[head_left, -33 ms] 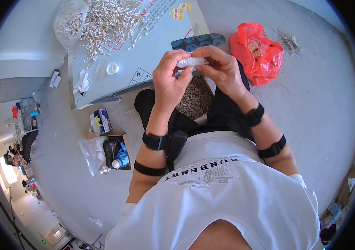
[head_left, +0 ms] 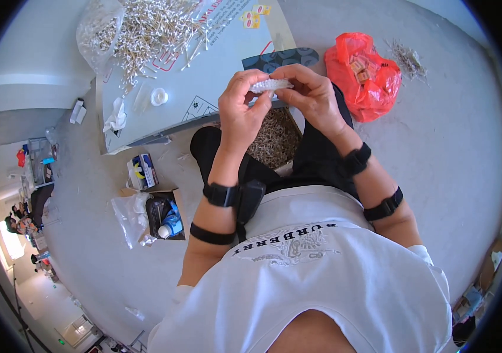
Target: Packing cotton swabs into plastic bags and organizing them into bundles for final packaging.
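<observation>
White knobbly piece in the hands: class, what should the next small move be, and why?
Probably firm both grips slightly: the left hand and right hand pinch the white knobbly piece between them, apparently with no surface underneath supporting it.

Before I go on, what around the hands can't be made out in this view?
From the head view:
- White bumpy object: both ends and underside, covered by the fingers of the left hand and right hand.
- Swab pile: far end, cut off by the top edge.
- Brownish pieces between the legs: too small to tell apart.
</observation>
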A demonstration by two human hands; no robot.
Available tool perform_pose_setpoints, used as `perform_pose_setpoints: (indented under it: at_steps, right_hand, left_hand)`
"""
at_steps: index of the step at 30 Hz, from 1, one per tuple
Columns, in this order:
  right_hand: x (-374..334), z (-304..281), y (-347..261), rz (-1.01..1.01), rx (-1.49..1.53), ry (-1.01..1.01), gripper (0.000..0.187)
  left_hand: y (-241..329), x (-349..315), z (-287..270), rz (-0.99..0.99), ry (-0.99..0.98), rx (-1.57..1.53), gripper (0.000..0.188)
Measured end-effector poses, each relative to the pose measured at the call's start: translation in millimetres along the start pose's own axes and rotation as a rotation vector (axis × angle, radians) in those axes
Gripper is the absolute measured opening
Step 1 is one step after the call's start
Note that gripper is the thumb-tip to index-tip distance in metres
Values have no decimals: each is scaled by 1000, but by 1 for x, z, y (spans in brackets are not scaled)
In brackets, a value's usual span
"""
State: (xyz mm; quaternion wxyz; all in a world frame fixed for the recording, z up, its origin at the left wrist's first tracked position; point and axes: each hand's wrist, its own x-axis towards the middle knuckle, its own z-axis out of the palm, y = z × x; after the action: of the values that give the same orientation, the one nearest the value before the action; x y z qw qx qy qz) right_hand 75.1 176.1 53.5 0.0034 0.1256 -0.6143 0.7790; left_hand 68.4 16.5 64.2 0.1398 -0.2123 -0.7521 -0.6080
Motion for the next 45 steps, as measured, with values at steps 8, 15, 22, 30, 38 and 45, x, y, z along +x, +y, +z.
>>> perform_pose_setpoints:
  at_steps: [8,15,22,30,38,45]
  right_hand:
    - [23,-19,72,140,0,10,21]
    - [22,-20,87,184,-58,56,20]
    - [27,-15,83,102,-377,80,19]
    - [31,-18,69,-96,-582,11,16]
    - [34,-16,69,-129,-659,-9,18]
    - [33,-17,82,188,-150,89,16]
  left_hand:
    - [-79,-5,17,-242,7,-37,21]
    - [-87,-7,21,-263,56,-13,17]
    - [-89,-6,20,-245,76,2,18]
    - [-88,6,6,-97,-146,199,16]
    - [-88,9,11,135,-151,401,19]
    - [-95,5,14,-359,30,-157,10]
